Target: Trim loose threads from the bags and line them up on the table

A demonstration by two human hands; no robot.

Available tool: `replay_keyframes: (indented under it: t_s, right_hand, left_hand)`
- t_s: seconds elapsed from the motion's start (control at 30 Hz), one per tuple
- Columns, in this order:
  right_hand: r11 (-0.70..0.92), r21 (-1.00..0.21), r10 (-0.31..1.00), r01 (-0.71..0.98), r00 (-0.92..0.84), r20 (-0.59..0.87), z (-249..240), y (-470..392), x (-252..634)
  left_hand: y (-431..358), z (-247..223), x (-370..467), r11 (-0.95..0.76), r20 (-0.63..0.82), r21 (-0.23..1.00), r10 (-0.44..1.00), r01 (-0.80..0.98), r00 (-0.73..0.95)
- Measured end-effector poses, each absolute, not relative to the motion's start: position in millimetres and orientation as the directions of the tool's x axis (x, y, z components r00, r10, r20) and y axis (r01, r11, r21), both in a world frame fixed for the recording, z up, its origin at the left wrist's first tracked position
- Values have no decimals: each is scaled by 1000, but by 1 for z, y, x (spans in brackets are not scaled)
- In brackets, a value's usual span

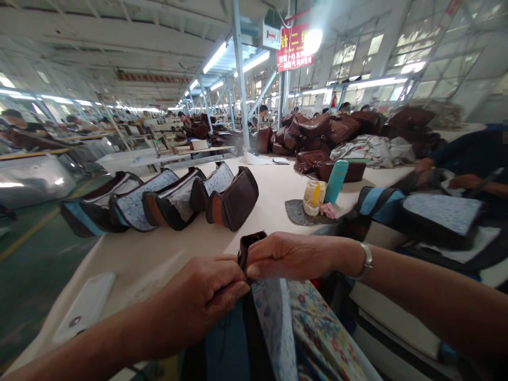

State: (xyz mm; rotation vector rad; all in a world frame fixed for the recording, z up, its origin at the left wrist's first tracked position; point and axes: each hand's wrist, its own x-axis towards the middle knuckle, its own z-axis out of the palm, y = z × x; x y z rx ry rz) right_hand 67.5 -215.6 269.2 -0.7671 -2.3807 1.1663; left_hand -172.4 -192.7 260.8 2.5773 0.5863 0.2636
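In front of me a partly made bag (pixel 228 338) with dark blue and dark brown panels hangs at the table's near edge. Its pale blue patterned lining (pixel 273 312) shows on the right. My left hand (pixel 210 286) has its fingers closed on the bag's upper edge. Right beside it, my right hand (pixel 289 255) pinches the same edge, thumb against fingers. Past the fingertips a dark brown end of the bag (pixel 246 242) sticks up. Whether something small is between the fingers is hidden. A floral cloth (pixel 317 323) lies below my right wrist.
Several similar bags (pixel 234 203) stand in a row across the table (pixel 159 259). A white phone-shaped object (pixel 85 304) lies at left. A teal bottle (pixel 336 181) stands beside a small yellow tool (pixel 316 193). Brown bags (pixel 317 132) are piled behind; a co-worker (pixel 472 164) sits right.
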Motion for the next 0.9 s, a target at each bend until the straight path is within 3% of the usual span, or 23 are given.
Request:
replay_keyframes:
  t_s: [0.1, 0.27, 0.33, 0.47, 0.6, 0.77, 0.9]
  right_hand:
    - [641, -729, 539, 240, -817, 205, 260, -216, 60]
    - [825, -519, 468, 223, -785, 406, 249, -224, 60]
    - [766, -610, 510, 204, -770, 383, 250, -224, 66]
    - [513, -830, 598, 219, -785, 162, 261, -220, 80]
    - [288, -928, 687, 236, -727, 28, 270, -216, 76]
    - [325, -908, 666, 266, -746, 19, 265, -213, 64]
    - [471, -851, 616, 233, -777, 128, 251, -213, 62]
  left_hand:
    - [-194, 260, -174, -765, 63, 520, 477, 379, 876]
    - [-187, 269, -175, -619, -78, 681, 471, 392, 879]
    - [-181, 274, -177, -559, -134, 720, 470, 412, 872]
    - [-176, 278, -178, -463, -154, 769, 535, 441, 831]
    - [-174, 281, -174, -423, -152, 799, 547, 428, 823]
    - [-165, 289, -172, -464, -270, 742, 454, 484, 849]
    - [-162, 298, -172, -512, -336, 705, 369, 491, 866]
